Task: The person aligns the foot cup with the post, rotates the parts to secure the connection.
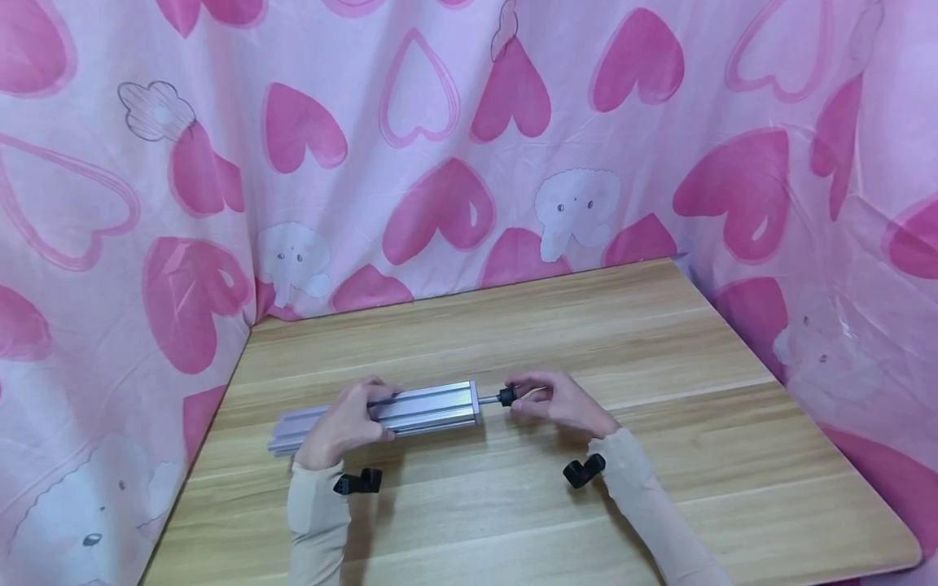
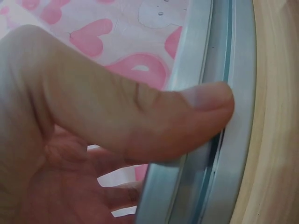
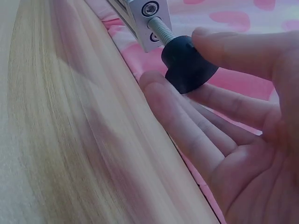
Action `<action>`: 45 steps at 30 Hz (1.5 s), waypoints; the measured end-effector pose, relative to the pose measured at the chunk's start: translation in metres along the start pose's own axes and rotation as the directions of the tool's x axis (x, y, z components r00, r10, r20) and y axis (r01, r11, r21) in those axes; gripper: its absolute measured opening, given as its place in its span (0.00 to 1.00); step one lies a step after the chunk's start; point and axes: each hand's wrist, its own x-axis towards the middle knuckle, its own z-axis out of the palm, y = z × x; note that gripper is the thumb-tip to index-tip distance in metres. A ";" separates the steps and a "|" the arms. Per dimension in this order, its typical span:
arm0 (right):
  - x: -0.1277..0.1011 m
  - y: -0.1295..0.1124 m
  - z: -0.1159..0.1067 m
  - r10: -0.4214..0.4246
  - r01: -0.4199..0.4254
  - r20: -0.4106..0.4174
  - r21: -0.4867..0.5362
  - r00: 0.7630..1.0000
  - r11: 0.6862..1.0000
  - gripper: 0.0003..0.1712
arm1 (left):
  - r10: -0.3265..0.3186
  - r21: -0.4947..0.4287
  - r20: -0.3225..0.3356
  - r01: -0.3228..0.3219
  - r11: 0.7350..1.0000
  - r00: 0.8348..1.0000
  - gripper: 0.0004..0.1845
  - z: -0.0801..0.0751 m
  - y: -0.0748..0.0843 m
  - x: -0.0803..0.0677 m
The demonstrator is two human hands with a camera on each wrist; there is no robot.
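A silver aluminium extrusion profile (image 1: 432,407) with grooves along its length lies across the middle left of the head view. My left hand (image 1: 344,423) grips it from above, thumb on the near side; in the left wrist view the thumb (image 2: 163,121) presses against the grooved face. From the end plate (image 3: 163,15) at the right end sticks a threaded stud (image 3: 162,31), tipped with a black levelling foot (image 1: 507,395). Thumb and fingers of my right hand (image 1: 560,403) pinch that foot, the other fingers spread behind it. Part of the foot is hidden by the fingers.
Beneath the hands is a wood-grain table (image 1: 469,521), its rounded corner at the lower right. A pink curtain (image 1: 440,81) with hearts surrounds the back and sides. Black wrist mounts (image 1: 359,482) sit on both sleeves.
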 end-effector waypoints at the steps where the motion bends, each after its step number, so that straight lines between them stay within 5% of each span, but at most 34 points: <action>1: 0.000 0.000 0.000 0.009 -0.009 -0.001 0.000 1.000 1.000 0.31 | -0.001 0.003 -0.003 0.001 1.000 1.000 0.34 0.000 0.000 0.000; 9: 0.003 0.000 0.000 0.026 -0.033 0.060 0.114 0.998 0.993 0.29 | 0.003 0.023 -0.011 -0.003 1.000 1.000 0.34 0.001 0.001 0.000; 29: 0.006 0.002 0.002 0.063 -0.069 0.057 0.109 0.996 0.992 0.27 | 0.000 0.030 -0.014 0.001 1.000 1.000 0.35 0.002 0.004 -0.002; 35: 0.001 0.000 0.001 0.000 0.000 0.000 0.033 1.000 0.999 0.30 | -0.017 0.034 -0.022 0.018 0.999 1.000 0.36 0.000 0.004 -0.003; 40: 0.001 -0.001 0.001 -0.090 0.090 -0.008 0.085 0.996 0.992 0.33 | -0.025 0.029 -0.030 0.026 0.999 0.999 0.36 0.000 0.004 -0.003; 45: 0.000 -0.004 0.001 -0.086 0.088 -0.034 0.046 0.996 0.995 0.29 | -0.014 0.016 -0.038 0.014 1.000 0.999 0.35 0.000 0.003 -0.004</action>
